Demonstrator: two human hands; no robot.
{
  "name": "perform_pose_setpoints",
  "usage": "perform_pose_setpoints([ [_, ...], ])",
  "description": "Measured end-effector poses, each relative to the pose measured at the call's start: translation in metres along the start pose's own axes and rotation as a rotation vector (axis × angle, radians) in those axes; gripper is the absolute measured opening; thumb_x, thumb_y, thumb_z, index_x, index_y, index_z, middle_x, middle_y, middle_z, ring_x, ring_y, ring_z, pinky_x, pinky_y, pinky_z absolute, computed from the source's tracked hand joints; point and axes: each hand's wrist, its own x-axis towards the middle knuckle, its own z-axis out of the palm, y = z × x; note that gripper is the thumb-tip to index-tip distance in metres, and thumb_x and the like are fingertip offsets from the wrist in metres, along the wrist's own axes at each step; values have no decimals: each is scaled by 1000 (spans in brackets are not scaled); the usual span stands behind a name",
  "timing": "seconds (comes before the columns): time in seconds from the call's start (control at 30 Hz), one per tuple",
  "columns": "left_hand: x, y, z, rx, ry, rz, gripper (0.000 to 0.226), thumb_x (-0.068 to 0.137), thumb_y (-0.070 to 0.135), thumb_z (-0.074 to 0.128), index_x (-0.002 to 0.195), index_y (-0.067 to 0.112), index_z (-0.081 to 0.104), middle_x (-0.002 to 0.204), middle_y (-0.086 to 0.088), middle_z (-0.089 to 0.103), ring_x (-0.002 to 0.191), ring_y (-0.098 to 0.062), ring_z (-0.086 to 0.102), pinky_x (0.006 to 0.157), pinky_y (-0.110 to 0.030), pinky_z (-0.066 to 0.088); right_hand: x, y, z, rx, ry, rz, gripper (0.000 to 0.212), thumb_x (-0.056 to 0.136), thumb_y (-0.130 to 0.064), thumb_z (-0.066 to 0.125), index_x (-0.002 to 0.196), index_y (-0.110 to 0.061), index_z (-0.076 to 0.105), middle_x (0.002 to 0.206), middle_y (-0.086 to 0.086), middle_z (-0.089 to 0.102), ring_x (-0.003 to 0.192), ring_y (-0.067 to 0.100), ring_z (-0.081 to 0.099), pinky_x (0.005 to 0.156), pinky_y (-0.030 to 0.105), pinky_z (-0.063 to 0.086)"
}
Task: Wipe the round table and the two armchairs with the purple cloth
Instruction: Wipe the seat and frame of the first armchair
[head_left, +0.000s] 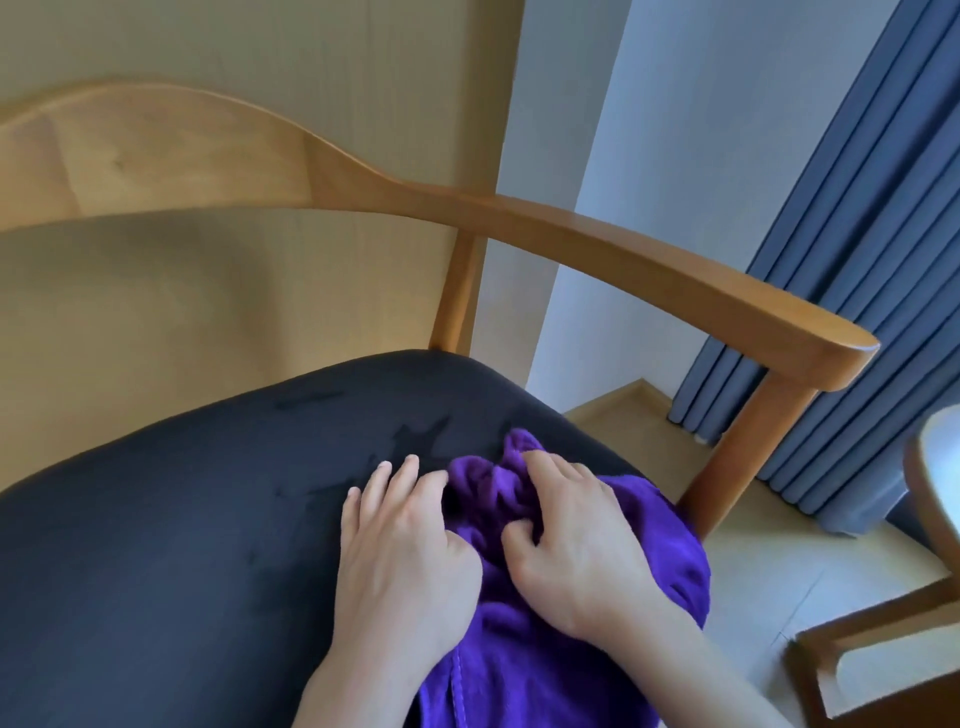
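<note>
A purple cloth (524, 660) lies bunched on the right part of the dark seat cushion (182, 519) of a wooden armchair (649, 265). My right hand (576, 545) presses down on the cloth, its fingers curled into the folds. My left hand (400, 551) rests beside it on the cushion, fingers spread, its thumb side on the cloth's left edge. The chair's curved backrest and right armrest arch above the seat. Wipe streaks mark the cushion above my left hand.
A beige wall panel (260, 47) stands behind the chair. Blue-grey curtains (872, 260) hang at the right. The rim of a round table (930, 499) and wooden framing (878, 670) show at the lower right over a light floor.
</note>
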Motion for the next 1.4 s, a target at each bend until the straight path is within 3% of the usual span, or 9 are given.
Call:
perform_pose_setpoints([
  [0.17, -1, 4, 4, 35, 21, -8, 62, 89, 17, 37, 150, 29, 33, 164, 7, 14, 151, -13, -2, 124, -38, -1, 24, 4, -5, 130, 166, 65, 24, 78, -26, 55, 70, -34, 34, 72, -17, 48, 72, 1, 46, 56, 14, 28],
  [0.3, -1, 1, 6, 31, 39, 8, 61, 90, 14, 36, 149, 29, 35, 163, 9, 16, 151, -10, -3, 124, -34, -3, 92, 8, -12, 180, 225, 21, 8, 87, -24, 53, 87, -32, 52, 88, -13, 57, 82, 4, 54, 67, 10, 36],
  [0.43, -1, -3, 6, 0, 86, 26, 58, 91, 10, 38, 146, 30, 43, 161, 13, 22, 150, -6, 2, 122, -29, -2, 110, 18, 14, -89, -180, 102, 46, 94, -40, 35, 132, -18, 50, 140, 1, 51, 132, 28, 45, 112, 52, 34],
  [0.7, -3, -5, 6, -67, 140, -1, 52, 92, 12, 44, 138, 35, 53, 157, 20, 30, 144, 4, 5, 122, -25, 7, 65, 29, 13, -222, -115, 374, 89, 85, -75, 31, 154, -20, 19, 161, 15, 21, 146, 43, 25, 114, 63, 25],
  [0.9, 0, -4, 12, -83, 168, -33, 50, 90, 11, 44, 133, 33, 57, 154, 20, 35, 143, 4, 8, 120, -22, 5, 89, 20, 11, -214, -73, 286, 32, 92, -33, 39, 107, -9, 55, 115, 16, 63, 107, 38, 59, 100, 51, 44],
  [0.97, -1, -3, 12, -100, 182, -53, 50, 90, 11, 44, 132, 33, 58, 153, 21, 36, 142, 6, 9, 120, -24, 10, 107, 17, 16, -113, -39, 202, 15, 90, -15, 40, 87, -11, 54, 99, 13, 65, 96, 37, 63, 88, 45, 50],
  [1.07, -3, -1, 13, -108, 196, -54, 47, 92, 15, 42, 133, 32, 58, 154, 20, 35, 143, 5, 10, 121, -24, 11, 135, 9, 28, 9, -6, 116, 21, 93, -7, 40, 74, -16, 47, 70, -1, 48, 82, 34, 64, 66, 34, 41],
  [1.2, -5, 1, 15, -69, 182, -52, 48, 95, 20, 33, 138, 26, 55, 156, 17, 34, 146, 4, 11, 122, -24, 5, 157, 8, 35, 62, -39, 98, 16, 97, -17, 41, 89, -12, 55, 94, 9, 64, 77, 25, 53, 67, 31, 40],
  [1.4, -5, 0, 14, -78, 179, -72, 44, 97, 20, 34, 133, 27, 58, 152, 20, 39, 141, 5, 14, 122, -28, 15, 104, 22, 19, -7, -62, 90, 35, 89, -29, 43, 119, -11, 50, 119, 8, 62, 111, 31, 57, 95, 43, 46],
])
